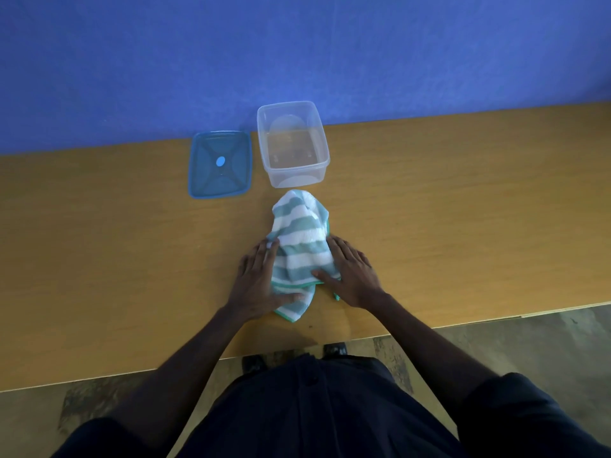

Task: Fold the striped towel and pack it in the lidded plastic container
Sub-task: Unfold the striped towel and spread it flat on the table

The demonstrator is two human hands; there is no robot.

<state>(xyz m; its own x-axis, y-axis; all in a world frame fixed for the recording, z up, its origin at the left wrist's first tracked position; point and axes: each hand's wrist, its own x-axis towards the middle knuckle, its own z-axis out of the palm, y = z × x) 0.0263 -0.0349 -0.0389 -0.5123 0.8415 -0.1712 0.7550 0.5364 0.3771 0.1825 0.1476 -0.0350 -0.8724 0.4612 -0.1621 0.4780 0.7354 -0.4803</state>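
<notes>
A person stands at a wooden table [463, 200] and looks down at it. A bunched-up towel [299, 246] with green and white stripes lies on the table, right in front of the person. It is crumpled, not flat and not neatly folded.

The left hand [261, 285] lies on the towel's edge at 9 o'clock. Its fingers are spread a little and point to 12 o'clock, and its thumb rests on the towel's low corner at 6 o'clock. The hand is flat and not closed around the cloth.

The right hand [352, 276] lies on the towel's edge at 3 o'clock. Its fingers are flat and a little apart, and its thumb presses on the cloth. It is not closed around the cloth either.

A clear plastic box [294, 180] sits open just past the towel, at 12 o'clock from it. Nothing is in the box. A blue lid [201, 180] lies flat on the table just beside the box, at 9 o'clock from it. Behind the table is a blue wall [297, 44].
</notes>
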